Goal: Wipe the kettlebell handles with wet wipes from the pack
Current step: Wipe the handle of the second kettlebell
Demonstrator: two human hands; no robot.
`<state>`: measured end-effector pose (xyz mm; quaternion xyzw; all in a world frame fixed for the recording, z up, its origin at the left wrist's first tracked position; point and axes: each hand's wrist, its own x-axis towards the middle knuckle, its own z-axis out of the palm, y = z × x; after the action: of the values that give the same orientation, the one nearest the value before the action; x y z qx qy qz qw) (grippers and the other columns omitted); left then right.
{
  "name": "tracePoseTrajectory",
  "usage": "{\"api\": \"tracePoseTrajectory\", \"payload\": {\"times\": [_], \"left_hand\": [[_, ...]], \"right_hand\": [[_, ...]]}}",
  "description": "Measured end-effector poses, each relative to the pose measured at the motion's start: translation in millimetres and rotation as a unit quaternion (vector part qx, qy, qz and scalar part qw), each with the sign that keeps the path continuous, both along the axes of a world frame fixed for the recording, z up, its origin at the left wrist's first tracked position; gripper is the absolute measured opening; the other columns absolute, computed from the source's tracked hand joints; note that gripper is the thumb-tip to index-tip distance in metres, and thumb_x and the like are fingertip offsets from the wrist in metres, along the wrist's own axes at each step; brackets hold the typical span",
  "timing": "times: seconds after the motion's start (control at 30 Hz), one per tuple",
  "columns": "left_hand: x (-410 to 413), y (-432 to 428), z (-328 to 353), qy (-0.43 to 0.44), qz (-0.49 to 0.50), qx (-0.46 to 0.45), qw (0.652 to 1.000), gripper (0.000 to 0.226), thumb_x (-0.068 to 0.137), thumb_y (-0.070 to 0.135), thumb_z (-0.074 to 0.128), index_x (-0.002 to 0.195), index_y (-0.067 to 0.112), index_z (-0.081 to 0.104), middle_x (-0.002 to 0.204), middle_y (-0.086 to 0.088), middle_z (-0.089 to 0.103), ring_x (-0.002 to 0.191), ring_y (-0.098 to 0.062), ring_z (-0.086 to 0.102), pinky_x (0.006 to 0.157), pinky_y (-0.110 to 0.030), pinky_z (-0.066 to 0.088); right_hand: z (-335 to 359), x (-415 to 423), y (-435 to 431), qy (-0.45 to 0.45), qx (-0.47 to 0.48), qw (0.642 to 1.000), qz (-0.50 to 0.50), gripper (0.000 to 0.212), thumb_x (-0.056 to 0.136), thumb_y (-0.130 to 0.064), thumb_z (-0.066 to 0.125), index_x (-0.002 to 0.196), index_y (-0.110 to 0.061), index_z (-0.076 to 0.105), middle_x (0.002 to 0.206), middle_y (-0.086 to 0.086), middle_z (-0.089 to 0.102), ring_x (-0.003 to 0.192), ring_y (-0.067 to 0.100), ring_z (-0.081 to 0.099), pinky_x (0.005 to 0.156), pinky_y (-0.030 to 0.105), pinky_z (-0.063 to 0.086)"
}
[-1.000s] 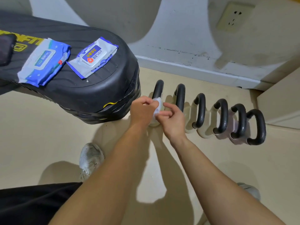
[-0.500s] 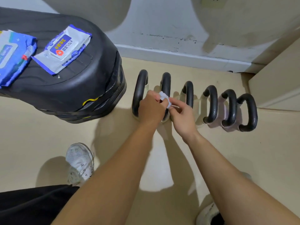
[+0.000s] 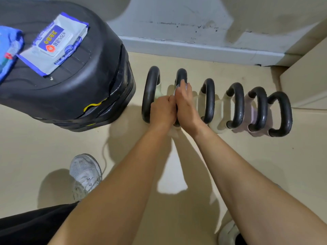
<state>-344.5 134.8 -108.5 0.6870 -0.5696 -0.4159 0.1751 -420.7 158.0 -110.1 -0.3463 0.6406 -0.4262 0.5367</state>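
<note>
Several kettlebells with black handles stand in a row on the floor by the wall. Both my hands are at the second handle from the left (image 3: 181, 75). My right hand (image 3: 185, 105) wraps a white wet wipe (image 3: 182, 85) around that handle from the right. My left hand (image 3: 161, 110) grips the same handle low on its left side, fingers curled against it. The leftmost handle (image 3: 150, 92) stands just left of my left hand. A wet wipe pack (image 3: 54, 45), white and blue, lies on the black bench pad (image 3: 79, 89).
A second blue pack (image 3: 8, 50) lies at the pad's left edge. More handles (image 3: 237, 105) continue to the right, up to a beige cabinet (image 3: 307, 82). My white shoes (image 3: 85, 174) stand on the beige floor. The wall baseboard (image 3: 194, 48) runs behind the kettlebells.
My hands have moved from pulling the wipe between them onto the second handle; the right hand now wraps the wipe around it. The view has shifted closer and rightwards.
</note>
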Motion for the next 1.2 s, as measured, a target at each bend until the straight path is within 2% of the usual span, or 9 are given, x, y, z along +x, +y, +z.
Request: {"api": "tracePoseTrajectory", "payload": {"times": [0.1, 0.2, 0.27, 0.37, 0.6, 0.73, 0.83, 1.07, 1.2], "left_hand": [[4, 10, 2, -0.003, -0.017, 0.003, 1.000, 0.038, 0.100, 0.025, 0.043, 0.064, 0.017, 0.051, 0.064, 0.002, 0.057, 0.062, -0.018, 0.052, 0.054, -0.027, 0.035], [10, 49, -6, -0.001, -0.016, -0.018, 1.000, 0.031, 0.100, 0.029, 0.044, 0.071, 0.022, 0.052, 0.070, 0.005, 0.060, 0.063, -0.014, 0.053, 0.061, -0.028, 0.036], [12, 68, -12, 0.033, 0.011, -0.025, 0.999, 0.033, 0.099, 0.031, 0.044, 0.067, 0.026, 0.047, 0.067, 0.007, 0.058, 0.061, -0.011, 0.052, 0.059, -0.028, 0.038], [8, 56, -12, 0.029, 0.009, -0.050, 0.998, 0.030, 0.098, 0.027, 0.046, 0.069, 0.024, 0.048, 0.069, 0.005, 0.059, 0.066, -0.017, 0.055, 0.059, -0.030, 0.038], [-3, 7, -1, -0.003, -0.027, -0.026, 0.999, 0.037, 0.103, 0.025, 0.036, 0.070, 0.016, 0.051, 0.073, 0.001, 0.058, 0.073, -0.019, 0.054, 0.065, -0.029, 0.031], [6, 45, -22, 0.077, 0.036, -0.001, 0.996, 0.036, 0.103, 0.031, 0.037, 0.072, 0.019, 0.052, 0.073, 0.003, 0.060, 0.069, -0.015, 0.056, 0.062, -0.030, 0.037], [6, 62, -34, 0.122, 0.084, -0.020, 0.989, 0.035, 0.102, 0.030, 0.042, 0.069, 0.025, 0.051, 0.065, 0.008, 0.058, 0.059, -0.006, 0.051, 0.056, -0.021, 0.037], [10, 67, -38, 0.159, 0.172, -0.023, 0.972, 0.011, 0.095, 0.020, 0.060, 0.084, 0.023, 0.063, 0.075, 0.014, 0.064, 0.069, 0.002, 0.058, 0.060, -0.004, 0.039], [1, 72, -28, 0.190, 0.217, -0.055, 0.956, 0.020, 0.091, 0.006, 0.059, 0.105, 0.020, 0.061, 0.097, 0.010, 0.068, 0.088, -0.005, 0.066, 0.080, -0.014, 0.050]], "right_hand": [[-8, 1, 21, 0.070, -0.007, 0.997, 0.034, 0.062, 0.087, -0.079, 0.033, 0.139, -0.046, 0.035, 0.136, -0.011, 0.037, 0.127, 0.012, 0.049, 0.112, 0.052, 0.043], [-10, 7, 74, 0.145, -0.028, 0.985, 0.084, 0.070, 0.098, -0.067, 0.025, 0.159, -0.044, 0.000, 0.158, -0.023, 0.021, 0.135, -0.020, 0.027, 0.114, 0.021, 0.031], [-16, 5, 93, 0.195, -0.041, 0.972, 0.127, 0.077, 0.098, -0.067, 0.020, 0.159, -0.036, -0.013, 0.167, -0.019, 0.008, 0.147, -0.012, 0.013, 0.122, 0.027, 0.023], [-21, -1, 70, 0.185, -0.031, 0.975, 0.117, 0.081, 0.096, -0.074, 0.023, 0.160, -0.037, -0.009, 0.165, -0.003, 0.027, 0.150, 0.016, 0.031, 0.120, 0.045, 0.033], [1, -2, 18, 0.090, 0.042, 0.993, 0.061, 0.096, 0.079, -0.082, 0.029, 0.160, -0.036, 0.003, 0.160, 0.000, 0.036, 0.140, 0.018, 0.047, 0.115, 0.047, 0.041], [-1, 5, 62, 0.079, 0.037, 0.995, 0.056, 0.049, 0.102, -0.059, 0.037, 0.147, -0.050, 0.021, 0.117, -0.034, 0.052, 0.098, -0.016, 0.056, 0.090, 0.018, 0.042], [-3, 9, 77, 0.087, 0.032, 0.995, 0.047, 0.025, 0.106, -0.047, 0.039, 0.108, -0.071, 0.031, 0.101, -0.036, 0.058, 0.089, -0.024, 0.057, 0.079, 0.013, 0.042], [-22, 3, 76, 0.057, 0.016, 0.996, -0.065, 0.035, 0.108, -0.019, 0.041, 0.132, -0.020, 0.067, 0.119, -0.005, 0.074, 0.113, 0.005, 0.066, 0.101, 0.022, 0.048], [-17, 0, 69, -0.005, 0.015, 0.996, -0.089, 0.035, 0.102, -0.002, 0.042, 0.125, -0.006, 0.069, 0.107, 0.000, 0.075, 0.093, -0.001, 0.069, 0.082, 0.009, 0.047]]}}
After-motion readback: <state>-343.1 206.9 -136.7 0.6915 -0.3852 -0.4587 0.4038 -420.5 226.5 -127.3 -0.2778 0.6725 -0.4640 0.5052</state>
